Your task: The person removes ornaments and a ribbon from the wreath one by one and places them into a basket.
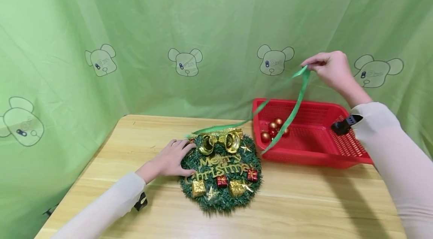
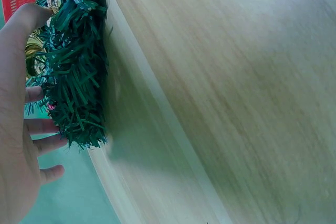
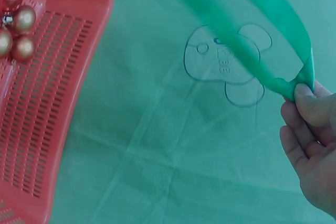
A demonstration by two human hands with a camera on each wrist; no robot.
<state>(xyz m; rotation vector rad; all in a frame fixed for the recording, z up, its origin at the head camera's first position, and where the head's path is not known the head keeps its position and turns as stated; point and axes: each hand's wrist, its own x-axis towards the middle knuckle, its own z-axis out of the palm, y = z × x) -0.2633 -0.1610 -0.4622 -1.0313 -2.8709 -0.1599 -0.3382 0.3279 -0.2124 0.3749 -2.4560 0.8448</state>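
Observation:
A green Christmas wreath [image 1: 220, 201] lies on the table with gold bells [image 1: 232, 141], gold "Merry Christmas" lettering [image 1: 220, 161], small gift boxes and stars on it. My left hand [image 1: 172, 158] rests on the wreath's left edge, thumb and fingers spread; the left wrist view shows the fingers [image 2: 51, 174] extended over the tinsel. High above the basket's back rim, my right hand [image 1: 329, 68] pinches a green ribbon [image 1: 294, 113] between thumb and fingertips. From that pinch, one strand slants down behind the bells and another drops across the basket toward the wreath's right side.
A red plastic basket [image 1: 304, 156] stands to the right of the wreath. Several gold and red baubles [image 1: 265, 136] lie in its left end. Behind the wooden table [image 1: 162, 216] hangs a green curtain [image 1: 223, 13] printed with bear heads.

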